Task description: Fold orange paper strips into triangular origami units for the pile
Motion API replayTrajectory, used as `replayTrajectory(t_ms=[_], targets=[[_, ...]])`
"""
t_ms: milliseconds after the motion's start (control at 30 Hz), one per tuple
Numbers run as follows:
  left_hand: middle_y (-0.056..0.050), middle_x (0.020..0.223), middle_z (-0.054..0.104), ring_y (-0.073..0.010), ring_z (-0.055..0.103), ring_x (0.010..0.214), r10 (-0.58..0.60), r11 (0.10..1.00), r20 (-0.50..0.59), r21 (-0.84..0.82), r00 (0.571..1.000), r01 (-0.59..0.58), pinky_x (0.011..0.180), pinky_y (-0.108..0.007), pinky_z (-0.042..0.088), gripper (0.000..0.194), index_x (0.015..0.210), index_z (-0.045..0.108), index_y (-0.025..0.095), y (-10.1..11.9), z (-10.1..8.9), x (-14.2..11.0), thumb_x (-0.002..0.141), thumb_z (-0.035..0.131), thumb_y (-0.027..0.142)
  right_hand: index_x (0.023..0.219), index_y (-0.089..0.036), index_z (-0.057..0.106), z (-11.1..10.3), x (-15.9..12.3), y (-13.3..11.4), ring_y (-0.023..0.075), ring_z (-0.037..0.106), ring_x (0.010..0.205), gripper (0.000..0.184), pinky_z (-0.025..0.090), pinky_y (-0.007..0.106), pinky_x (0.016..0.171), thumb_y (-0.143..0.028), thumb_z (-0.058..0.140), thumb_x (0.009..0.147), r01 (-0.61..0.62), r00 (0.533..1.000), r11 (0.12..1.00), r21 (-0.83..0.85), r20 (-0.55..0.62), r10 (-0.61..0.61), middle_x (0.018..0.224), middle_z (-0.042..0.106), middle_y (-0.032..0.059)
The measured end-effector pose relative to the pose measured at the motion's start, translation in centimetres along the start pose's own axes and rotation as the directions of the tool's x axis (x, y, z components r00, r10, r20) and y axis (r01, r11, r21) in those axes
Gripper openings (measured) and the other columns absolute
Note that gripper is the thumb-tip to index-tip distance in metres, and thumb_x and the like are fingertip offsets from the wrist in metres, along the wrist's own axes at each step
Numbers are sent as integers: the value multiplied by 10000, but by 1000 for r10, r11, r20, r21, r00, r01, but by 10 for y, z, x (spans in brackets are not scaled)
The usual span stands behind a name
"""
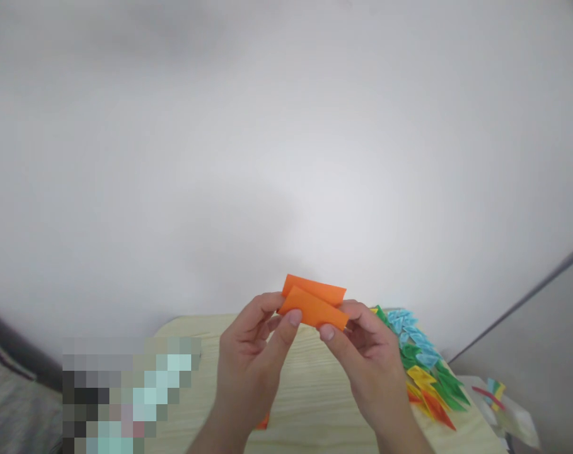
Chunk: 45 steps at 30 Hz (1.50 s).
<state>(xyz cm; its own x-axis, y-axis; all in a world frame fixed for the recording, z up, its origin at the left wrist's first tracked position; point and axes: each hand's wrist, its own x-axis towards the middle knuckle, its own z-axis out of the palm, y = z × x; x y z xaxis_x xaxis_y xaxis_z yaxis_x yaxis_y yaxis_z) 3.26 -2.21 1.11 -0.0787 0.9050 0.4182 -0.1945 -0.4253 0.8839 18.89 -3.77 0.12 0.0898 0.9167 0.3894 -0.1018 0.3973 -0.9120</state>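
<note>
A folded sheet of orange paper is held up above the tabletop, tilted down to the right, with two layered flaps showing. My left hand pinches its left end, thumb on the near face and fingers behind. At the lower right edge, the thumb of my right hand presses on the paper while its fingers curl behind. Another bit of orange paper lies on the table, mostly hidden by my left wrist.
Several folded paper pieces lie along the table's right side: light blue, green, yellow and orange. The pale wooden table stands against a white wall. A blurred-out patch covers the left. A whitish container sits low at right.
</note>
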Motion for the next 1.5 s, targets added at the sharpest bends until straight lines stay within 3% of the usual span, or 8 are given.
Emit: replayTrajectory(t_ms=[133, 200, 333, 567, 767, 1000, 1500], targets=[[-7, 1000, 742, -141, 699, 929, 59, 997, 83, 48, 995, -63, 862, -238, 556, 69, 1025, 734, 242, -9, -13, 1, 961, 711, 230, 1257, -318, 642, -4, 4, -3, 244, 678, 1120, 459, 579, 340, 859, -319, 849, 846, -40, 999, 999, -2, 4, 40, 1278, 705, 64], [-5, 972, 728, -146, 688, 921, 56, 996, 176, 62, 983, -68, 866, -254, 547, 52, 1015, 719, 242, -13, -19, -1, 979, 685, 227, 1349, -340, 613, -3, 3, -7, 235, 694, 1092, 543, 584, 334, 848, -325, 842, 856, -85, 996, 996, 5, 36, 85, 1284, 706, 67], [2, 956, 716, -142, 669, 905, 92, 987, 262, 106, 961, -124, 854, -260, 532, 76, 1040, 694, 257, -20, -25, -4, 987, 669, 209, 1126, -277, 758, 1, 1, -8, 197, 721, 943, 248, 582, 290, 804, -354, 805, 896, -123, 989, 992, 26, 89, 120, 1070, 776, 45], [12, 979, 709, -129, 663, 918, 106, 973, 151, 190, 983, -134, 837, -229, 533, 180, 1104, 660, 275, -24, -21, -1, 957, 709, 183, 969, -265, 809, 1, 3, 5, 156, 701, 789, 96, 551, 230, 693, -342, 775, 922, -91, 996, 994, -61, 16, 92, 904, 788, 10], [-17, 982, 746, -185, 718, 934, -11, 987, 104, 159, 995, -6, 851, -294, 574, 352, 1266, 594, 284, -20, -17, 0, 944, 733, 252, 932, -247, 810, -1, 6, 13, 159, 665, 735, 128, 539, 241, 659, -349, 735, 948, -43, 999, 988, -150, 5, 45, 838, 767, 22], [8, 1001, 787, -159, 742, 899, 48, 963, 48, 263, 998, -59, 813, -242, 592, 192, 1107, 730, 304, -24, -19, 2, 921, 760, 261, 871, -237, 795, -5, 7, 17, 163, 639, 681, 152, 513, 257, 613, -358, 733, 940, -6, 1000, 965, -261, -5, 5, 770, 736, 19], [9, 884, 793, -167, 758, 777, 59, 962, 22, 267, 998, -62, 748, -266, 607, 79, 990, 761, 279, -19, -17, 4, 914, 758, 255, 817, -239, 780, -3, 9, 16, 163, 632, 634, 208, 506, 260, 570, -404, 732, 934, 30, 999, 943, -332, -16, -38, 702, 714, 12]])
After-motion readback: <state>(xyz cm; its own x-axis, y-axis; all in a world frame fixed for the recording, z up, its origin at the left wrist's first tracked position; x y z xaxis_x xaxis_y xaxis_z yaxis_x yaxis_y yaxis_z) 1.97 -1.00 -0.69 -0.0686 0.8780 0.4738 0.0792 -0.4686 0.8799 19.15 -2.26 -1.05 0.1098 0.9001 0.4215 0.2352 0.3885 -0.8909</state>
